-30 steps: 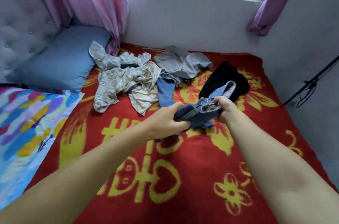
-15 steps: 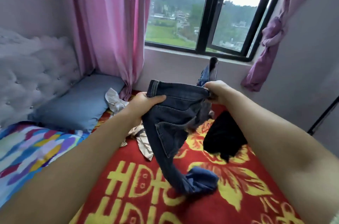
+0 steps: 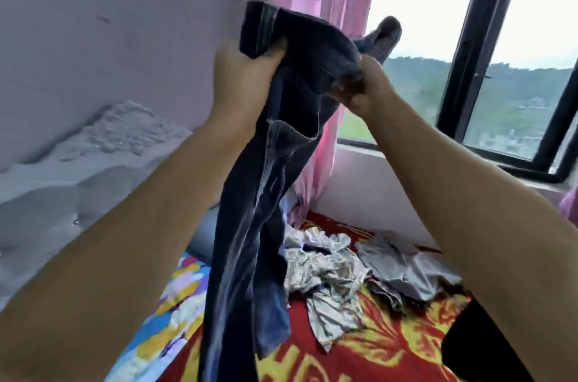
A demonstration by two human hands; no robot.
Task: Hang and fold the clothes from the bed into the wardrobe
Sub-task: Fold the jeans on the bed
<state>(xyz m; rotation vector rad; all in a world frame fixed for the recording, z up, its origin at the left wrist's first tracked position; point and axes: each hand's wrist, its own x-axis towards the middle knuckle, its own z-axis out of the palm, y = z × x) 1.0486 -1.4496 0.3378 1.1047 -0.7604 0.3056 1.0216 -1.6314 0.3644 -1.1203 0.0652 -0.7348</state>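
The left hand grips one end of the waistband of the dark blue denim jeans, and the right hand pinches the other end. The jeans are held up high over the red and yellow bed blanket. Their long legs hang straight down below both hands, closer to the left arm, so I think they can be folded next.

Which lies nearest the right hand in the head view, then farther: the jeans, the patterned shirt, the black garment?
1. jeans, gripped by the right hand.
2. patterned shirt, below on the bed.
3. black garment, lower right corner.
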